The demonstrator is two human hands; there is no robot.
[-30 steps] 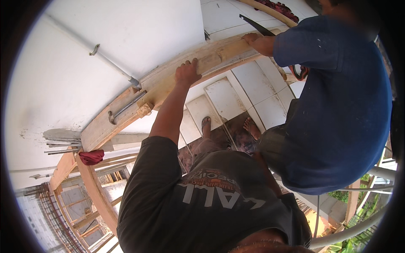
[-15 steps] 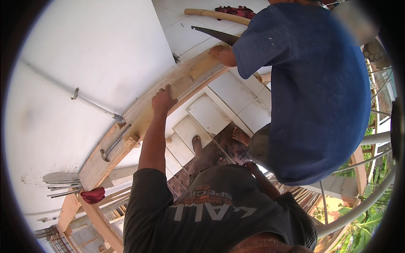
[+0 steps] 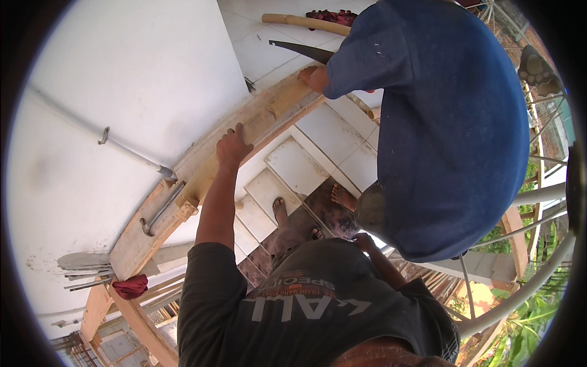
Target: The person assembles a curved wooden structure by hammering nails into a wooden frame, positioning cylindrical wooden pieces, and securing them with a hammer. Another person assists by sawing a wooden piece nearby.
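Note:
A thick bamboo pole (image 3: 263, 120) lies lengthwise on a wooden beam (image 3: 136, 248) beside the white wall. My left hand (image 3: 233, 147) is closed over the pole with the arm stretched out. Farther along, a co-worker's hand (image 3: 313, 78) rests on the same pole. A dark handsaw blade (image 3: 299, 50) sticks out past the co-worker's blue sleeve; its handle is hidden. Down by my waist, my right hand (image 3: 364, 241) hangs near the co-worker's side, its fingers too small and shaded to read.
The co-worker in a blue shirt (image 3: 452, 128) bends over close on my right. White tiled steps (image 3: 296, 165) lie below the beam. A metal clamp (image 3: 162, 211) sits on the beam, and a red cloth (image 3: 130, 286) hangs at its near end. Another bamboo piece (image 3: 306, 23) lies beyond.
The co-worker has leaned farther forward and a little left. The whole view has shifted slightly; my left hand stays on the bamboo pole.

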